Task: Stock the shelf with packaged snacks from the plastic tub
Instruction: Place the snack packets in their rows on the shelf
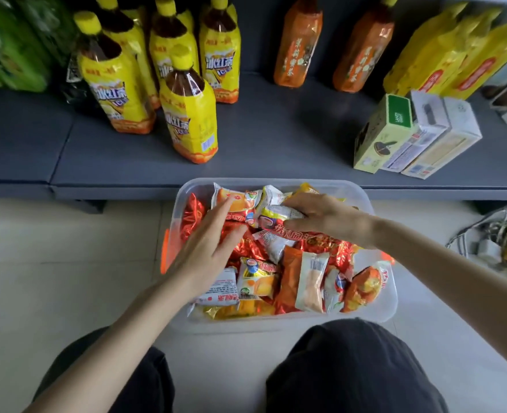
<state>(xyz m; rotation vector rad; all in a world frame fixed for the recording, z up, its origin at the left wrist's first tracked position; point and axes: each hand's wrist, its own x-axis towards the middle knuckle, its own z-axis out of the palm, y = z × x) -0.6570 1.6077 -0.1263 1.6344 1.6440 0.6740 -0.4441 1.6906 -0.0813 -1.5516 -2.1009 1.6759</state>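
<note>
Shelf boards (276,138), grey and matte, lay just beyond the far rim of the clear plastic tub (389,305). They were bare between the yellow iced-tea bottles (189,114) and the cardboard boxes (410,138). The tub stood on the floor, heaped with crinkled snack packets (258,281). The left hand (207,248) rested flat, fingers straight, on red foil packets (191,214) near the tub's left wall. The right hand (326,217), nearer the shelf, gripped a white-and-purple packet (279,216) in curled fingers. The long axis of this packet ran roughly along the far rim, so its way was probably straight forward.
</note>
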